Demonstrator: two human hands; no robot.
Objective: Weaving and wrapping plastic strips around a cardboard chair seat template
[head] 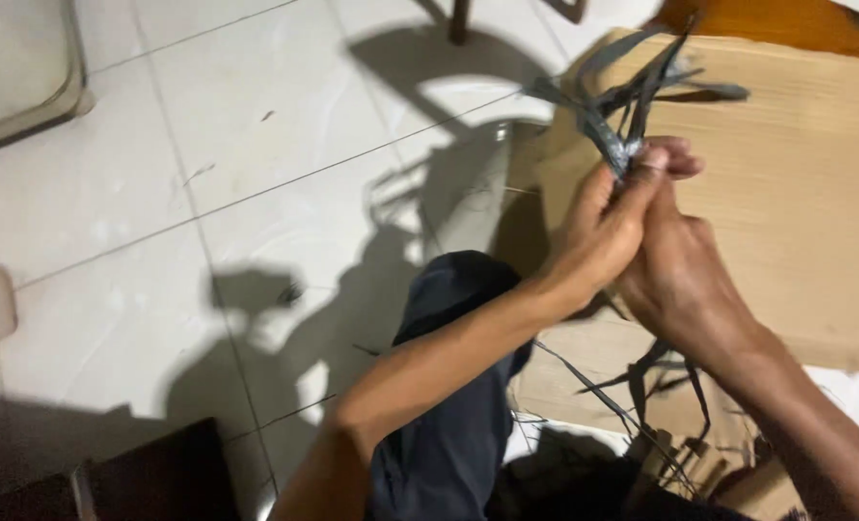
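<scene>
Both hands pressed together above a sheet of brown cardboard (805, 193), pinching one bunch of dark grey strips (632, 96). Left hand (603, 236) closed around the base of the bunch, fingers curled up toward the tips. Right hand (680, 275) tight against the left, thumb and forefinger clamped on the same base at the top. Strips fanned out up and to the right from the pinch point, some bent, some flat, ends loose over the cardboard. More loose dark strips (661, 386) scattered lower down on the cardboard edge, under the right wrist, well apart from the held bunch. Dark blue trouser leg (449, 386) under the left forearm. White tiled floor (256, 193) on the left, with hard shadows of arms and strips across it. Orange-brown wooden surface (786, 19) at top right, behind the cardboard. Pale cushion or seat edge (14, 77) at top left corner. Dark box-like object (149, 482) at bottom left, kind unclear.
</scene>
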